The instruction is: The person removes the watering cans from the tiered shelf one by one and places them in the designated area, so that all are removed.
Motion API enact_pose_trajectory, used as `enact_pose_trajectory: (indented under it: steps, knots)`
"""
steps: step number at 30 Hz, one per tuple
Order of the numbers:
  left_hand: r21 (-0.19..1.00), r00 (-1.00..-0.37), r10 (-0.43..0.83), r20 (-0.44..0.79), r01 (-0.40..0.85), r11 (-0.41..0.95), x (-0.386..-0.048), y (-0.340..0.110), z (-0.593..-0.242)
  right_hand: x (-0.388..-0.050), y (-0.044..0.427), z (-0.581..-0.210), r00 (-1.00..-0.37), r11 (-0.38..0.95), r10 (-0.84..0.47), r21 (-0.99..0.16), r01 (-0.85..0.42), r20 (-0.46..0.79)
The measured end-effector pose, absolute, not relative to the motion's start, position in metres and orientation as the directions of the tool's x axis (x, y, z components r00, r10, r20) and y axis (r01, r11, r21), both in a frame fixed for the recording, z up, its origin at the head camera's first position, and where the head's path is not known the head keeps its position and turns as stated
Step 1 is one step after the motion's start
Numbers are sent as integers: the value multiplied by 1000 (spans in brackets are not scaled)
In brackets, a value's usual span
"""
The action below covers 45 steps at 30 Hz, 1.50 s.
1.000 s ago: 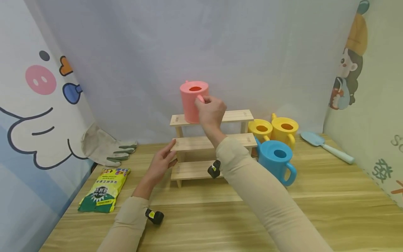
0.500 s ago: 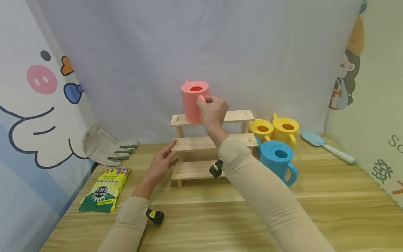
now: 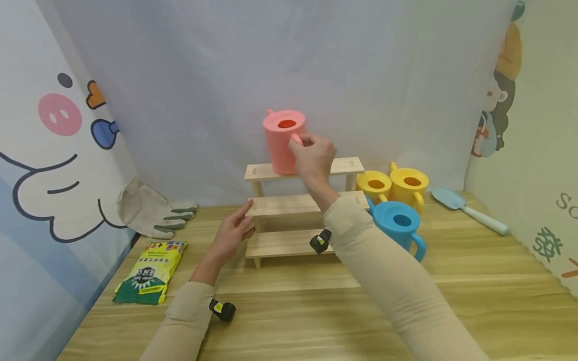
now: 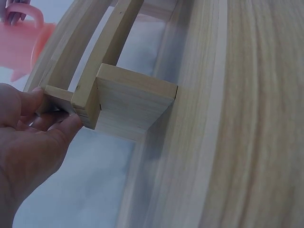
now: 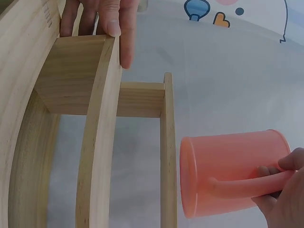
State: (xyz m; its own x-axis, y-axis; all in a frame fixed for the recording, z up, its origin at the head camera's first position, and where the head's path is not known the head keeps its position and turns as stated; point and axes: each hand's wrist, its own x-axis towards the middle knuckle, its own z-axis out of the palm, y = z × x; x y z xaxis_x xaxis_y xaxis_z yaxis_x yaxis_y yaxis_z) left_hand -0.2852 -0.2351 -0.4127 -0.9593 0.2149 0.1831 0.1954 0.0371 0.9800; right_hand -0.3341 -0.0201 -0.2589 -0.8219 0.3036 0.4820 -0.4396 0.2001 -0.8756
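Observation:
My right hand (image 3: 314, 159) grips the handle of a pink watering can (image 3: 278, 150), its fingers curled round it. The can is upright at the top board of a three-tier wooden plant stand (image 3: 284, 204), left of the board's middle. A narrow gap shows between the can's base and the board (image 5: 168, 156) in the right wrist view. At the stand's left end, my left hand (image 3: 230, 233) holds the edge of the middle board. Thumb and fingers pinch that board's end in the left wrist view, where the pink can (image 4: 18, 42) shows at the upper left.
Right of the stand are a blue watering can (image 3: 395, 223) and two yellow ones (image 3: 373, 184). A pale blue trowel (image 3: 451, 199) lies farther right. Left are a garden glove (image 3: 144, 208) and a yellow-green packet (image 3: 146, 273). A curtain hangs close behind.
Over the last half second, my right hand has shifted the pink watering can slightly right and up along the top board. The left hand has stayed on the stand.

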Motion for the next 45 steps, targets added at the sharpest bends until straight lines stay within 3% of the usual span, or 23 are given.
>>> enact_pose_trajectory:
  steps: [16,34,40,45]
  knots:
    - [977,-961,205,186,203,64,-284,-237,-411,-324,35,-253,-833,222,366,-908,-355,415]
    - [981,-963,204,176,188,40,-287,-238,-413,-281,133,-265,-774,281,421,-879,-385,473]
    - [981,-962,207,179,191,41,-286,-237,-413,-270,159,-270,-795,187,411,-895,-405,446]
    - [982,-963,205,174,185,35,-286,-238,-413,-264,179,-274,-806,239,419,-907,-346,418]
